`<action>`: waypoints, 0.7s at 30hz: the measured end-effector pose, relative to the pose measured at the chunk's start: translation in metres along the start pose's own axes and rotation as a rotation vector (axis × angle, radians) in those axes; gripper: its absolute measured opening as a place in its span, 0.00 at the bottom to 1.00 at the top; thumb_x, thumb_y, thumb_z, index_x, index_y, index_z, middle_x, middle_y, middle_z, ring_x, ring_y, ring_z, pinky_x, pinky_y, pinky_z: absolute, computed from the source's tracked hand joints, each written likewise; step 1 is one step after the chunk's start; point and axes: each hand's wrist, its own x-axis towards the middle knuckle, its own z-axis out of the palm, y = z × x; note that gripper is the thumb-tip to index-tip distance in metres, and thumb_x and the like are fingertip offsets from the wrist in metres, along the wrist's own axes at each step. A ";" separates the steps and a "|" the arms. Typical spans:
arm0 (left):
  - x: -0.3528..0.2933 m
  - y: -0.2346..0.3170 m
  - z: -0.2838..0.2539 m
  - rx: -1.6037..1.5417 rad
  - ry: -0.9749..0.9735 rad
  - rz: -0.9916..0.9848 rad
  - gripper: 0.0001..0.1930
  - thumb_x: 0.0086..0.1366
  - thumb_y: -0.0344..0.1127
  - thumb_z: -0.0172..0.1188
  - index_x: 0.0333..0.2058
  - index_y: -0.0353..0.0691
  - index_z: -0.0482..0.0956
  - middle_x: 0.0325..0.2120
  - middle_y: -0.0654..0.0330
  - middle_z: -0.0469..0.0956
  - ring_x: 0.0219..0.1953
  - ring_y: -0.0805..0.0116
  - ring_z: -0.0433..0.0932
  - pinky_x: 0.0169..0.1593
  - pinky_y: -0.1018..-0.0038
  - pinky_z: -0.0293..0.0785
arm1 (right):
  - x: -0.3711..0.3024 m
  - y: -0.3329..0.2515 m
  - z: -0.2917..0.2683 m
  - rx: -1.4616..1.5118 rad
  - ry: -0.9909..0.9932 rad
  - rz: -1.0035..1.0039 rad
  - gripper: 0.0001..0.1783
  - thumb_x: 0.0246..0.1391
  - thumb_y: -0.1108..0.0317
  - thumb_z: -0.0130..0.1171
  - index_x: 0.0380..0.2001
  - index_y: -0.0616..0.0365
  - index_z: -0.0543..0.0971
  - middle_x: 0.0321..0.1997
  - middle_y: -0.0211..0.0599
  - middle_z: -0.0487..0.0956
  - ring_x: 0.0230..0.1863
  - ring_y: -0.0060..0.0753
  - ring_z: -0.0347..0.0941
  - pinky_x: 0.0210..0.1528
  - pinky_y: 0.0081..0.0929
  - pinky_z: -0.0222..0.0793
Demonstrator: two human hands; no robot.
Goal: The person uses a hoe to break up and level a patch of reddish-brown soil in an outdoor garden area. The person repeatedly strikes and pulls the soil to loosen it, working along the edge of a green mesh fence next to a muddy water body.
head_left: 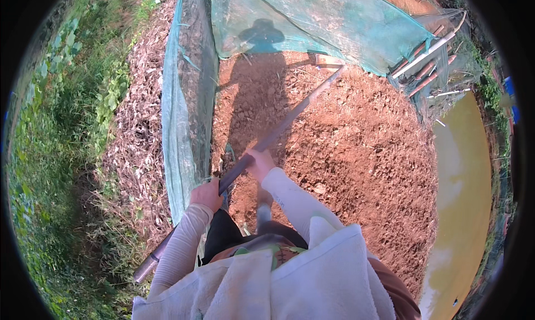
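Observation:
A hoe (283,124) with a long dark handle runs slantwise from the lower left to the far right of the soil bed. My left hand (206,195) is wrapped round the handle near my body, and my right hand (259,164) grips it farther along. Behind my left hand the butt of the handle sticks out past my forearm. At the far end the pale hoe head (329,60) rests by the soil (356,147), close to the foot of the green net. Loose, crumbly, reddish-brown clods make up that soil.
A green net fence (189,114) bounds the bed on the left and at the back (312,24). Poles (426,55) lean at the far right corner. Murky yellowish water (460,192) borders the right side. Dry leaves (142,108) and green weeds (61,153) cover the ground outside the net.

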 end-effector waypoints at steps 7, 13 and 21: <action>-0.019 -0.015 -0.008 0.045 -0.069 -0.014 0.13 0.48 0.33 0.53 0.35 0.39 0.67 0.22 0.50 0.75 0.30 0.51 0.75 0.33 0.61 0.70 | -0.032 0.038 0.028 0.141 -0.006 0.192 0.07 0.49 0.72 0.52 0.27 0.60 0.64 0.23 0.42 0.68 0.30 0.43 0.68 0.36 0.44 0.67; -0.161 -0.069 -0.041 0.280 -0.005 -0.092 0.06 0.46 0.29 0.51 0.26 0.42 0.66 0.14 0.56 0.72 0.18 0.55 0.74 0.23 0.61 0.67 | -0.014 0.066 -0.016 0.290 -0.076 0.264 0.08 0.52 0.67 0.50 0.27 0.59 0.64 0.24 0.42 0.69 0.31 0.43 0.66 0.42 0.43 0.64; -0.290 -0.089 -0.125 0.531 0.314 -0.483 0.05 0.41 0.24 0.53 0.18 0.42 0.68 0.14 0.55 0.71 0.20 0.52 0.72 0.26 0.62 0.65 | -0.105 0.127 0.094 0.282 -0.302 0.726 0.12 0.53 0.64 0.51 0.31 0.62 0.67 0.37 0.43 0.71 0.45 0.38 0.68 0.54 0.35 0.62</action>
